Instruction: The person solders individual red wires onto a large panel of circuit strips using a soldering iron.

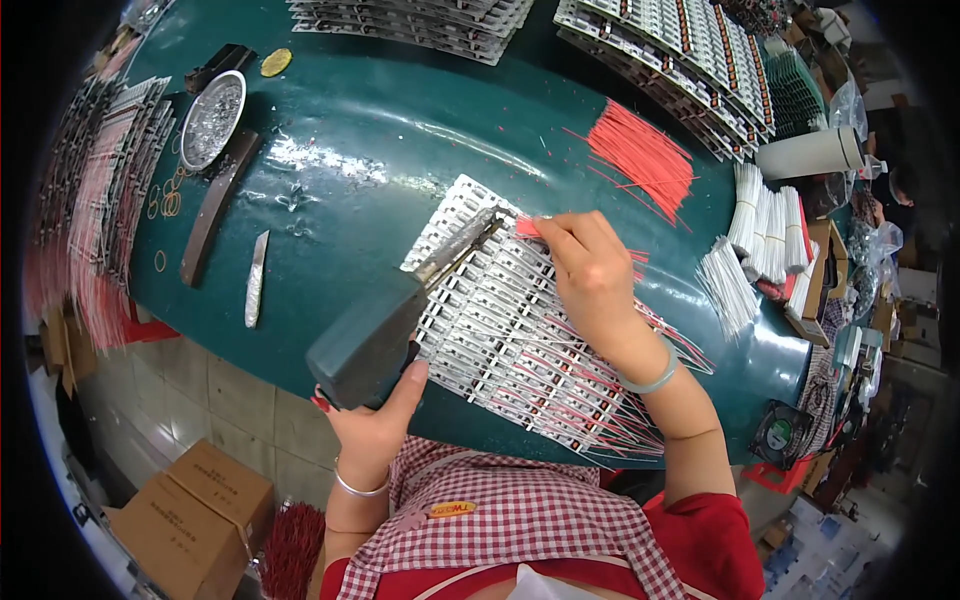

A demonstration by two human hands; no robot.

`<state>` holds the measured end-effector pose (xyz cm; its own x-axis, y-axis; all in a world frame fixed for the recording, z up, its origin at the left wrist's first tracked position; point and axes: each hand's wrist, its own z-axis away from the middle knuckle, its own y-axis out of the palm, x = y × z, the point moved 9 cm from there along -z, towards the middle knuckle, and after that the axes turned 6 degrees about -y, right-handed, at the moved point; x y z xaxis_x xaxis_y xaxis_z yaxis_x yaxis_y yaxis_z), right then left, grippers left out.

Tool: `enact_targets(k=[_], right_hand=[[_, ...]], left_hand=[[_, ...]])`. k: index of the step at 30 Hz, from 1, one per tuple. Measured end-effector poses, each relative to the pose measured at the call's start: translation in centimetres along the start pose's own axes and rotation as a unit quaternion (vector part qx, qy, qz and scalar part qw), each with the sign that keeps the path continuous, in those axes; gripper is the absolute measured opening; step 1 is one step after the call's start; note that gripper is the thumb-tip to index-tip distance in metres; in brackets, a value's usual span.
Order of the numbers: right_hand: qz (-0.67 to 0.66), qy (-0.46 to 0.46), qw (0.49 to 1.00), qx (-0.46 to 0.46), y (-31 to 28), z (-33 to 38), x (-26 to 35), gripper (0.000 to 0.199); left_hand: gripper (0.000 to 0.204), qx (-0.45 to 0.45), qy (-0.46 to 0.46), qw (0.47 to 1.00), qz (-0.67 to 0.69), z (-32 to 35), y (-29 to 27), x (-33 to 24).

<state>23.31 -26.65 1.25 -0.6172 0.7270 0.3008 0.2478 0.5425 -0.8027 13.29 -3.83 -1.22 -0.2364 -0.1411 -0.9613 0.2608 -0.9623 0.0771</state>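
Observation:
My left hand (372,412) grips a soldering iron (385,325) with a thick dark handle; its metal tip reaches up to the top edge of a panel of small white circuit boards (490,330) lying on the green table (340,200). My right hand (592,275) rests on the panel and pinches a thin red wire (526,227) right next to the iron's tip. Several red wires lie soldered along the panel's lower rows, trailing to the right.
A loose bundle of red wires (645,155) and bundles of white wires (765,225) lie at the right. Stacked board panels (690,55) sit at the back. A round metal dish (212,118), a dark bar (215,205) and a blade (256,278) lie left. Cardboard boxes (190,515) stand on the floor.

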Motion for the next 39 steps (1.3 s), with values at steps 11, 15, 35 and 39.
enact_targets(k=[11,15,35,39], right_hand=[[0.009,-0.016,0.999,0.034,0.5,0.1,0.2,0.038],[0.006,-0.017,0.999,0.041,0.5,0.1,0.2,0.039],[0.002,-0.016,0.999,0.044,0.4,0.0,0.4,0.038],[0.002,-0.016,0.999,0.045,0.4,0.1,0.3,0.039]], left_hand=[[0.018,0.022,0.12,0.973,-0.196,-1.0,3.6,-2.4],[0.017,0.02,0.102,0.979,-0.177,-1.4,3.9,-2.2],[0.017,0.027,0.072,0.975,-0.207,-1.3,3.9,-2.2],[0.015,0.027,0.132,0.96,-0.247,-0.4,3.6,-2.4]])
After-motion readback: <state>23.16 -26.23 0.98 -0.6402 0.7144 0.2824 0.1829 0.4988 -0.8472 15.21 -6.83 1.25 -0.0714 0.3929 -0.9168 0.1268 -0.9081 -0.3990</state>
